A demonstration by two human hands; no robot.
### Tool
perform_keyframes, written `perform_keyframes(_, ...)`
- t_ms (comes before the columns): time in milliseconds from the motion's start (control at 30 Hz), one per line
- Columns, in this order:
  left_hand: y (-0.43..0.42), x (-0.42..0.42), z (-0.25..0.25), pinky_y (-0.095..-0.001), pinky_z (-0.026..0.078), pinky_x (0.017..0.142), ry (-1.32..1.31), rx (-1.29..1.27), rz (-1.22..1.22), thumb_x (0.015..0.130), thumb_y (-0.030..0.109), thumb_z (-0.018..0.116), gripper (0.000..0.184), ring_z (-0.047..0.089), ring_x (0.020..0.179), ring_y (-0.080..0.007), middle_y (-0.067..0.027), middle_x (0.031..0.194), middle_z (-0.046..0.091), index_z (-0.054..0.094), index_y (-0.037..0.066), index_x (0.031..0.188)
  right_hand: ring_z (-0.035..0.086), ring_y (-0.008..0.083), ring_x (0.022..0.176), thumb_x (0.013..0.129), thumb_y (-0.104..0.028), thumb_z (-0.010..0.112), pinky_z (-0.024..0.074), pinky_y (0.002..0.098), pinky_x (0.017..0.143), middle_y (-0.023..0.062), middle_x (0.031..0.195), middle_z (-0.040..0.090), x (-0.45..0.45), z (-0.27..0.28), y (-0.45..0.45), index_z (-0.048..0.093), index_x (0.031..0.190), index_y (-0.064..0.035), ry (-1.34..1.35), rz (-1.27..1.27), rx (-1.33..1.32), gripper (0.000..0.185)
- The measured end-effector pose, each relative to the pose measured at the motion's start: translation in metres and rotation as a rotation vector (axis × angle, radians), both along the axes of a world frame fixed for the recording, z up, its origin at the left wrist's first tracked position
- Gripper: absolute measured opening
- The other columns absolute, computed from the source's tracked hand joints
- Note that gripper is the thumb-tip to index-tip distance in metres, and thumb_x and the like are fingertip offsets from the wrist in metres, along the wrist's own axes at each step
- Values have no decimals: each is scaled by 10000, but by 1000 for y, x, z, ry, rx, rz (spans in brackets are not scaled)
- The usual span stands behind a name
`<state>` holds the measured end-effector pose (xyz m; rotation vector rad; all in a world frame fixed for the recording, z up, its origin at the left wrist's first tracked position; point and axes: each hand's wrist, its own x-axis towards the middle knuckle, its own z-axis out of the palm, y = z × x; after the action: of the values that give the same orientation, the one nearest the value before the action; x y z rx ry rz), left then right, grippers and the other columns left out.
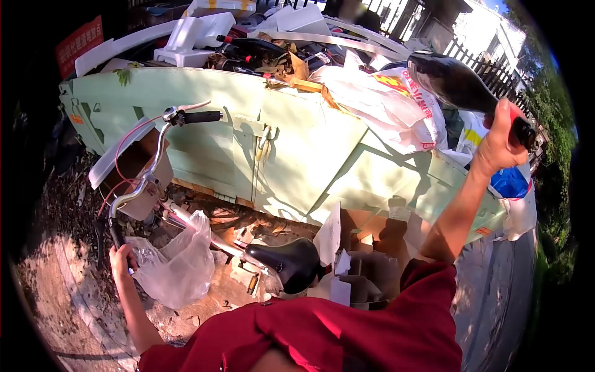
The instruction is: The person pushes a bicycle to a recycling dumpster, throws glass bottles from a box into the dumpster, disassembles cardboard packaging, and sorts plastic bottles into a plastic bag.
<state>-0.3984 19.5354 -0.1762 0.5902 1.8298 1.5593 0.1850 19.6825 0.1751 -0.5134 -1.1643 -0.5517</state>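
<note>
"Outdoors, daylight, pale green container (310, 146) across the background, dark fence (477, 59) behind it. What did you log on top?"

"From my remote feed: white foam pieces (214, 28), dry leaves, more bottles, plus a white bag (396, 108) with red print, draped over the container's front edge."

"Right hand (499, 146)?"

"Raised near the container's right end, fingers closed round the neck of a dark bottle (447, 77). Bottle was tilted, base up and toward the container's middle. Over the container or in front of it, I couldn't tell."

"Left hand (122, 260)?"

"Well apart from the other, out before the container's left part, fingers curled round the handlebar (131, 196) at its lower grip. Clear plastic bag (180, 263) hung against that hand; I couldn't tell whether the fingers pinched it too."

"Rest?"

"Bicycle stood in front of the container, black saddle (286, 260) about level with its middle. I noted cardboard boxes (378, 248) right of the saddle, before the container's right half."
</note>
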Motion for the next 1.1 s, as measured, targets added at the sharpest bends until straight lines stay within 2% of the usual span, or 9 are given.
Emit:
perform_keyframes(67, 0, 2, 0, -260, 290, 270, 3, 28, -9, 701, 124, 538, 194, 359, 296, -122, -19, 458, 403, 389, 74, 587, 559, 89, 494, 708, -124, 687, 449, 207, 467, 43, 623, 604, -14, 17, 101, 620, 789, 4, 44, 264, 0, 166)
perform_keyframes(100, -2, 2, 1, -260, 289, 270, 8, 37, -16, 700, 123, 540, 196, 359, 295, -122, -19, 457, 403, 389, 74, 585, 622, 174, 586, 689, -223, 697, 497, 289, 566, 95, 738, 642, -7, 19, 161, 621, 830, -24, -5, 137, -238, 256)
perform_keyframes(133, -4, 1, 0, -259, 289, 271, 3, 19, -24, 701, 122, 541, 197, 359, 295, -122, -19, 456, 403, 389, 74, 585, 635, 196, 724, 658, -327, 683, 481, 299, 702, 117, 769, 646, -3, 19, 210, 621, 946, -41, -162, -567, -518, 411)
perform_keyframes(167, -3, -3, -2, -259, 289, 273, 3, 8, -33, 702, 121, 542, 198, 359, 295, -122, -18, 455, 403, 390, 74, 584, 623, 206, 825, 645, -375, 646, 435, 297, 809, 109, 810, 651, 4, 9, 251, 586, 1051, -91, -181, -434, -836, 499)
perform_keyframes(233, 0, -10, -7, -258, 285, 276, -3, 2, -38, 709, 120, 544, 207, 360, 295, -122, -18, 451, 402, 389, 71, 581, 628, 157, 825, 673, -296, 601, 421, 292, 825, 72, 798, 661, -29, -1, 256, 555, 1107, -100, -64, -405, -840, 478)
perform_keyframes(400, -1, 1, -2, -257, 280, 276, 21, 19, 3, 719, 126, 544, 207, 358, 296, -121, -18, 452, 395, 389, 70, 594, 640, 181, 580, 694, -119, 587, 492, 213, 521, 102, 742, 644, -35, -37, 240, 523, 1064, 41, 68, 148, -950, 407)
perform_keyframes(600, -4, -10, -10, -254, 270, 270, 13, 20, -49, 724, 130, 551, 212, 350, 294, -118, -9, 455, 384, 393, 77, 594, 611, 149, 559, 755, -99, 574, 473, 228, 483, 101, 738, 619, 10, -114, 153, 546, 989, 52, 7, 513, -855, 280)
perform_keyframes(933, 1, -10, -5, -229, 260, 302, -25, -11, -73, 732, 132, 578, 247, 338, 339, -89, 22, 476, 376, 407, 102, 556, 533, 92, 510, 797, -118, 562, 439, 208, 472, 70, 668, 598, 79, -251, -124, 605, 853, 23, 254, 203, -1562, 158)
perform_keyframes(1100, 3, -14, -1, -183, 269, 339, -107, -69, -109, 761, 136, 584, 243, 337, 391, -46, 50, 507, 375, 426, 130, 577, 573, 142, 614, 735, -141, 612, 465, 271, 578, 65, 688, 603, 97, -289, -192, 606, 884, -16, 19, -53, -1780, 194)
